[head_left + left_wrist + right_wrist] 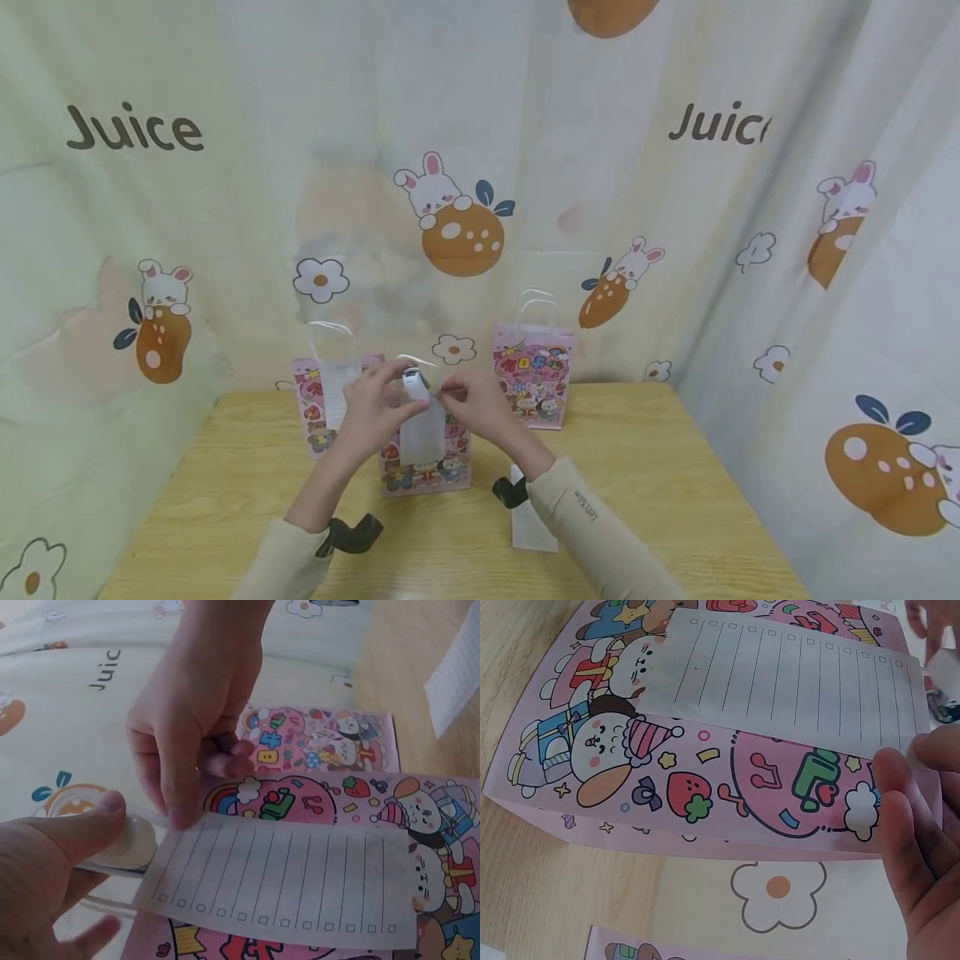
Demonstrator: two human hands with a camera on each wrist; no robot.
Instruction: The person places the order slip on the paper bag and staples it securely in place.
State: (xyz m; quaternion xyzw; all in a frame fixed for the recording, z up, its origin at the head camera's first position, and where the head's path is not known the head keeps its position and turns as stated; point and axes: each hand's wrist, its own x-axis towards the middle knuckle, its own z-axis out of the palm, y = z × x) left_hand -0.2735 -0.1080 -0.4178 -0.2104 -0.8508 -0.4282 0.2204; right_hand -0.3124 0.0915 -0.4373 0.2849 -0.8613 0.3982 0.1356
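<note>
A pink gift bag (456, 472) with cartoon animals stands at the middle of the table. A white checklist strip (281, 881) lies against its front, at the top edge. My left hand (372, 410) holds a small white stapler (133, 841) between thumb and fingers, at the strip's top end. Beside it my right hand (480, 406) pinches the top corner of the strip against the bag's rim, thumb and forefinger together. The bag's white handle (414, 361) shows partly behind the hands.
Behind to the left stands another pink bag (307, 408) with a lined strip (334, 398) on its front. A third pink bag (534, 367) stands at the back right. One loose strip (534, 532) lies on the wooden table (637, 500) under my right forearm. A printed curtain (360, 108) hangs behind.
</note>
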